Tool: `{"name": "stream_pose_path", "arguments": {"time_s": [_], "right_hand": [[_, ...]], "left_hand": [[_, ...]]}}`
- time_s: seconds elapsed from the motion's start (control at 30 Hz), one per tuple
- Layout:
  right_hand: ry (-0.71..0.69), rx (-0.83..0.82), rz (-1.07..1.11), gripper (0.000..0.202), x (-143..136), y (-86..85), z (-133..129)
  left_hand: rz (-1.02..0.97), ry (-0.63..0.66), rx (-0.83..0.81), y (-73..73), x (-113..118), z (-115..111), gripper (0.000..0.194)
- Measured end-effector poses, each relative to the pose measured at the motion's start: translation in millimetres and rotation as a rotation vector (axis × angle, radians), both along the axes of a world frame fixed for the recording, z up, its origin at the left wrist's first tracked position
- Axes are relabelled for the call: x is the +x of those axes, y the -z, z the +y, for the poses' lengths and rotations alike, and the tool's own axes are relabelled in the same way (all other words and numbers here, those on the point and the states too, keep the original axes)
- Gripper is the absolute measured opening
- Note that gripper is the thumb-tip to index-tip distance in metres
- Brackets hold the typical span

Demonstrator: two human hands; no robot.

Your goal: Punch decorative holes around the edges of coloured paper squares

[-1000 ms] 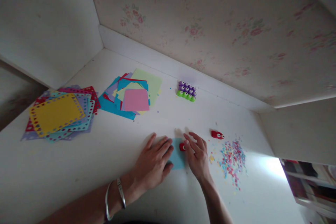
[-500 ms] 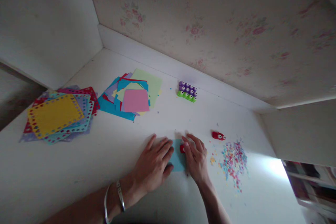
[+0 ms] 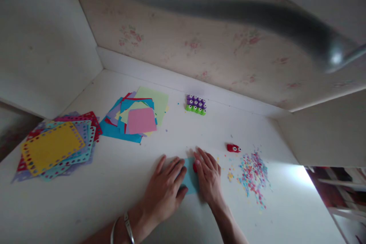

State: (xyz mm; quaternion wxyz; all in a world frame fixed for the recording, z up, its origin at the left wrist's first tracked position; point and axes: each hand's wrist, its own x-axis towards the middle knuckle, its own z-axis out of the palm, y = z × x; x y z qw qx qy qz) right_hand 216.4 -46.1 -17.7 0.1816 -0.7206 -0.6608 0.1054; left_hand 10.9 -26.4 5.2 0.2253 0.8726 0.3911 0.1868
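Observation:
A light blue sheet of paper (image 3: 191, 181) lies on the white table between my two hands. My left hand (image 3: 163, 188) rests flat with its fingers spread, its fingertips and thumb at the sheet's left edge. Over the sheet's right side, my right hand (image 3: 210, 179) is curled around a small red piece (image 3: 195, 167), which is mostly hidden under the thumb and fingers. A similar red piece with googly eyes (image 3: 233, 148) lies to the right of that hand.
Loose confetti (image 3: 254, 173) is scattered at the right. A stack of hole-edged coloured cards (image 3: 54, 146) lies far left, beside a pile of plain coloured paper (image 3: 141, 121). Near the wall stand rows of purple and green googly-eyed pieces (image 3: 196, 105). A blurred grey bar (image 3: 228, 9) crosses the top.
The view has tilted, and the blurred bar has come in at the top. My right hand now covers more of the small red piece. My left hand keeps its place on the sheet.

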Motion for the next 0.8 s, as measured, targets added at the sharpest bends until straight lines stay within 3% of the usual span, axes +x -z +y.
{"name": "stream_pose_path", "arguments": {"time_s": [0.47,0.63,0.8], "right_hand": [[0.102,0.185,0.199,0.037,14,-9.2,-3],[-0.080,0.130,0.213,0.033,20,-17.8,-10],[-0.262,0.105,0.227,0.024,18,-27.9,-13]], "left_hand": [[0.080,0.056,0.108,1.0,-3,-1,0.044],[0.082,0.053,0.123,1.2,-2,-1,0.042],[-0.035,-0.035,0.135,8.8,-1,3,0.039]]}}
